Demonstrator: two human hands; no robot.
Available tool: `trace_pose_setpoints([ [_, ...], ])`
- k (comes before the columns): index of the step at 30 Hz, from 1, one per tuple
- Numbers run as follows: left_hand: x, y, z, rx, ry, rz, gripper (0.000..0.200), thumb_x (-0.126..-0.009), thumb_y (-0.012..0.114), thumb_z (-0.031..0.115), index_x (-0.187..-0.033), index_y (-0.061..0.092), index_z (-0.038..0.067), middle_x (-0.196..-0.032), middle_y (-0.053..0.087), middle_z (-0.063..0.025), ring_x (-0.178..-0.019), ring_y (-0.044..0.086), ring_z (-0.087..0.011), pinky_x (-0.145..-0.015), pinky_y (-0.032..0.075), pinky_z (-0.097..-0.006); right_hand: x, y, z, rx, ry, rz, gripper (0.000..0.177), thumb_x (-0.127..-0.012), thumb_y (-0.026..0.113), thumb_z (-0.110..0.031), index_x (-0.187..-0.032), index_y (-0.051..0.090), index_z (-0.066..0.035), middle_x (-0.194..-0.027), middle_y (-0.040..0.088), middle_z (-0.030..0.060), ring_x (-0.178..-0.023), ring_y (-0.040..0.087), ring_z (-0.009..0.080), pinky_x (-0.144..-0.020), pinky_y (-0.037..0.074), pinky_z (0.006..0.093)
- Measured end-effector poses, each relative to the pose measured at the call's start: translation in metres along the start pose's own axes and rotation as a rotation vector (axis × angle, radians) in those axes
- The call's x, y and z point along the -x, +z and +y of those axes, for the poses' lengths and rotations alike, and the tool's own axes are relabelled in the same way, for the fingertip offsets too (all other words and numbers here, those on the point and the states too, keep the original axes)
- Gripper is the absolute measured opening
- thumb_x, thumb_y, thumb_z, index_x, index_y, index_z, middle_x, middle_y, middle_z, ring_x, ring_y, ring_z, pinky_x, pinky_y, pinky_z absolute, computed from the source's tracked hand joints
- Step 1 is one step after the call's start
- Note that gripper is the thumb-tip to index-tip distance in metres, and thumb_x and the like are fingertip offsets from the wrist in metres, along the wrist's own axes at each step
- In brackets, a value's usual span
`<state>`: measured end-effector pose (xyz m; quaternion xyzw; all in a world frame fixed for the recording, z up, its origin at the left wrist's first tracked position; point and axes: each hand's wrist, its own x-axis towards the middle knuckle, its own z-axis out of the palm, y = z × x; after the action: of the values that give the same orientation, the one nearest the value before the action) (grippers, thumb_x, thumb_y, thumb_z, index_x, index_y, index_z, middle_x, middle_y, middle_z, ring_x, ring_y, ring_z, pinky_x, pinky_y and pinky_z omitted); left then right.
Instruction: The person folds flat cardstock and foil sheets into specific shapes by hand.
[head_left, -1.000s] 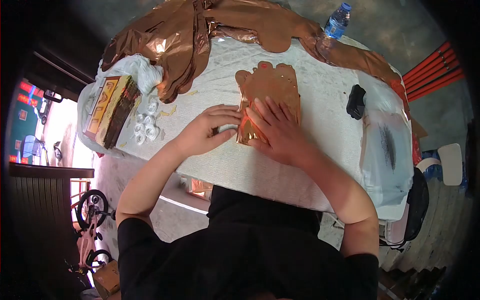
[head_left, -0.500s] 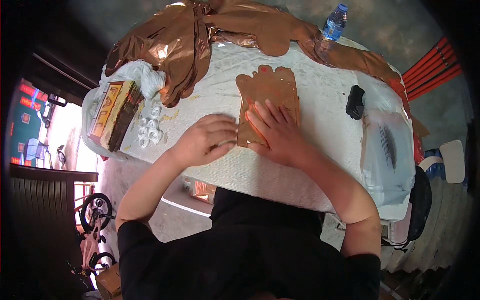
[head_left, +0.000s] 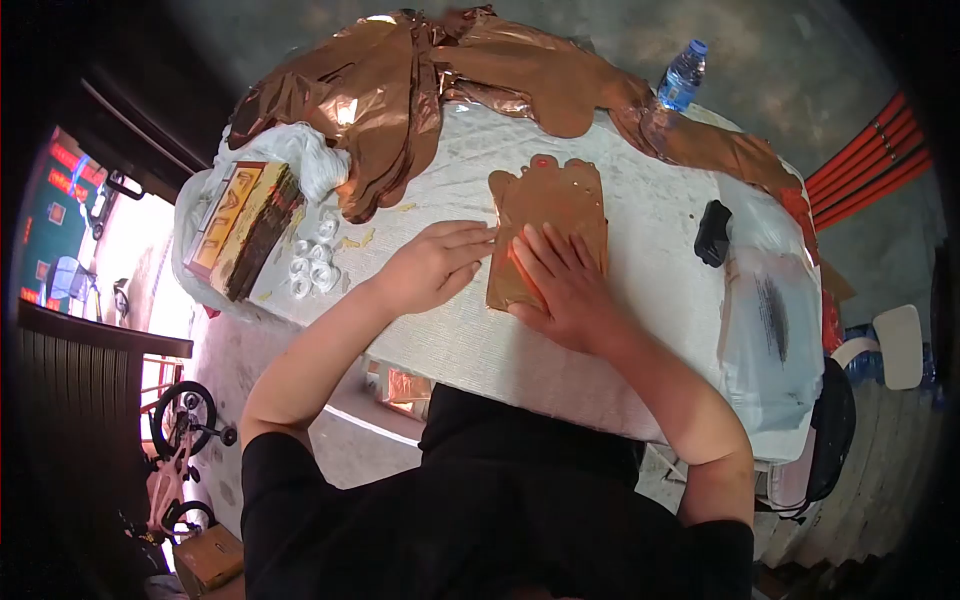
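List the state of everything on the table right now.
Foil balloon: deflated, lying flat.
Right hand: open, palm pressed on the balloon.
Left hand: open, fingertips at the balloon's left edge.
Water bottle: upright, capped.
Foil pile: deflated, heaped.

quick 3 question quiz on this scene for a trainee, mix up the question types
1. True or false: the right hand lies flat on the flat copper foil cut-out.
2. What stands at the far edge of the white-covered table? A a blue-capped clear plastic water bottle; B a red mug; C a green jar.
3. Fill in: the small white rolls lie nearer the ____ hand.
Key: 1 true; 2 A; 3 left, the left hand.
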<state>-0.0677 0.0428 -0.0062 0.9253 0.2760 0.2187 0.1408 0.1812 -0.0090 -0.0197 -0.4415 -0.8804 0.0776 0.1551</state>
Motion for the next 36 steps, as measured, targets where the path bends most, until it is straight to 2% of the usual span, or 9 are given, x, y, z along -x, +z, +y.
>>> trace_pose_setpoints([
  [9,-0.018,0.003,-0.006,-0.002,0.137,-0.035,0.035,-0.081,0.057,0.002,-0.116,0.061,-0.001,-0.124,0.059,-0.0142,-0.123,0.048,-0.0334,-0.101,0.041,-0.0419,-0.001,0.001,0.000,0.034,0.014,-0.028,0.076,-0.089,0.053,-0.048,-0.146,0.028,-0.005,-0.152,0.025,0.0180,-0.141,0.021,0.0358,-0.114,0.014,0.0535],
  [15,-0.025,0.004,-0.013,0.212,0.032,-0.074,0.036,-0.081,0.059,0.002,-0.117,0.063,0.001,-0.122,0.061,-0.0138,-0.123,0.046,-0.0335,-0.102,0.039,-0.0422,-0.001,0.002,0.000,0.007,0.022,-0.016,0.076,-0.089,0.051,-0.049,-0.145,0.029,-0.004,-0.152,0.025,0.0176,-0.142,0.020,0.0353,-0.115,0.012,0.0535],
  [21,-0.033,0.007,-0.015,0.213,0.038,-0.031,0.028,-0.082,0.063,0.006,-0.110,0.064,0.002,-0.114,0.062,-0.0104,-0.110,0.052,-0.0268,-0.095,0.042,-0.0374,-0.001,0.003,-0.001,0.021,0.025,-0.026,0.076,-0.089,0.051,-0.050,-0.145,0.029,-0.003,-0.152,0.025,0.0172,-0.143,0.018,0.0342,-0.115,0.009,0.0525],
  [23,-0.038,0.004,-0.004,0.557,-0.475,0.006,0.025,-0.083,0.067,0.009,-0.107,0.063,0.002,-0.105,0.059,-0.0069,-0.096,0.053,-0.0183,-0.085,0.042,-0.0302,0.000,0.004,-0.001,0.005,0.037,-0.013,0.076,-0.089,0.051,-0.050,-0.145,0.030,-0.003,-0.152,0.025,0.0175,-0.143,0.018,0.0341,-0.115,0.009,0.0526],
  [25,-0.041,0.014,-0.006,0.581,-0.484,0.020,0.030,-0.082,0.071,0.011,-0.109,0.061,0.003,-0.102,0.055,-0.0044,-0.087,0.050,-0.0131,-0.079,0.041,-0.0252,0.000,0.004,-0.001,-0.013,0.040,-0.009,0.076,-0.089,0.051,-0.051,-0.145,0.030,-0.003,-0.152,0.026,0.0178,-0.143,0.018,0.0341,-0.115,0.009,0.0526],
  [28,-0.046,0.027,-0.007,0.405,-0.429,0.121,0.041,-0.074,0.077,0.014,-0.110,0.059,0.004,-0.098,0.057,-0.0103,-0.087,0.052,-0.0217,-0.079,0.044,-0.0312,-0.001,0.005,0.001,-0.007,0.028,0.007,0.077,-0.089,0.051,-0.052,-0.145,0.031,-0.003,-0.151,0.027,0.0183,-0.142,0.019,0.0343,-0.115,0.009,0.0534],
  [30,-0.046,0.035,-0.005,0.280,-0.397,0.277,0.052,-0.073,0.077,0.011,-0.118,0.053,0.002,-0.104,0.056,-0.0151,-0.094,0.052,-0.0288,-0.085,0.044,-0.0370,0.000,0.008,0.002,-0.022,0.025,0.042,0.077,-0.089,0.052,-0.052,-0.144,0.031,-0.002,-0.150,0.029,0.0194,-0.142,0.021,0.0348,-0.115,0.010,0.0540],
  [33,-0.045,0.032,-0.001,0.127,-0.390,0.320,0.059,-0.073,0.076,0.010,-0.124,0.048,0.001,-0.112,0.053,-0.0194,-0.105,0.051,-0.0359,-0.093,0.042,-0.0428,0.000,0.009,0.002,0.002,0.015,0.056,0.079,-0.088,0.052,-0.053,-0.144,0.031,-0.001,-0.149,0.030,0.0205,-0.141,0.023,0.0353,-0.114,0.012,0.0543],
  [36,-0.048,0.028,0.006,-0.095,-0.261,0.441,0.053,-0.076,0.071,0.007,-0.124,0.049,0.000,-0.121,0.051,-0.0212,-0.113,0.049,-0.0386,-0.098,0.040,-0.0440,0.001,0.012,0.003,0.006,0.010,0.082,0.081,-0.087,0.052,-0.055,-0.144,0.031,-0.001,-0.148,0.031,0.0213,-0.141,0.023,0.0360,-0.114,0.012,0.0546],
])
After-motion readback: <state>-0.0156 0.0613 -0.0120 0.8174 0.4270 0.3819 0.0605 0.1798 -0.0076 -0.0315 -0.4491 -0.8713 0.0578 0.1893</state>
